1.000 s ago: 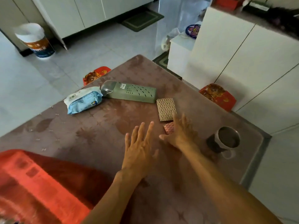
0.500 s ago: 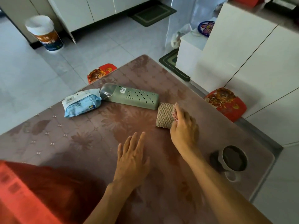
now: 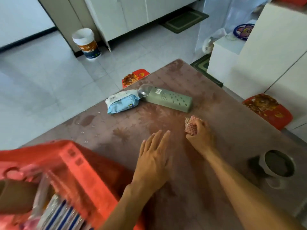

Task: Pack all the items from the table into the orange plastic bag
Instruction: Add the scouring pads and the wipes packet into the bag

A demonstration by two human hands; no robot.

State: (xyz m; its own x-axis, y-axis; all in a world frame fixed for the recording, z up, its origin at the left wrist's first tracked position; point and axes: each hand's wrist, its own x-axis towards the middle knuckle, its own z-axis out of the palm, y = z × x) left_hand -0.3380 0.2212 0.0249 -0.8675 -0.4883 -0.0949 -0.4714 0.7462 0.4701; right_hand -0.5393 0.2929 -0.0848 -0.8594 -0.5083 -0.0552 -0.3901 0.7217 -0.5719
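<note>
My right hand (image 3: pixel 201 133) is closed around the small woven coasters (image 3: pixel 191 124), lifting them off the brown table (image 3: pixel 232 123). My left hand (image 3: pixel 153 158) lies flat and open on the table beside it, holding nothing. Farther back lie a green perforated case with a clear end (image 3: pixel 167 98) and a blue pack of wet wipes (image 3: pixel 122 103), touching each other. The orange plastic bag (image 3: pixel 79 165) sits at the near left with several items showing inside it.
A white mug (image 3: pixel 275 165) with dark contents stands at the table's right side. Red stools (image 3: pixel 269 110) sit on the floor past the table edges. White cabinets rise on the right, and a white bucket (image 3: pixel 86 44) stands on the tiled floor.
My right hand gathered the coasters together and closed on them, pulling them slightly nearer. The view shifted so more of the orange bag shows. My left hand stayed flat.
</note>
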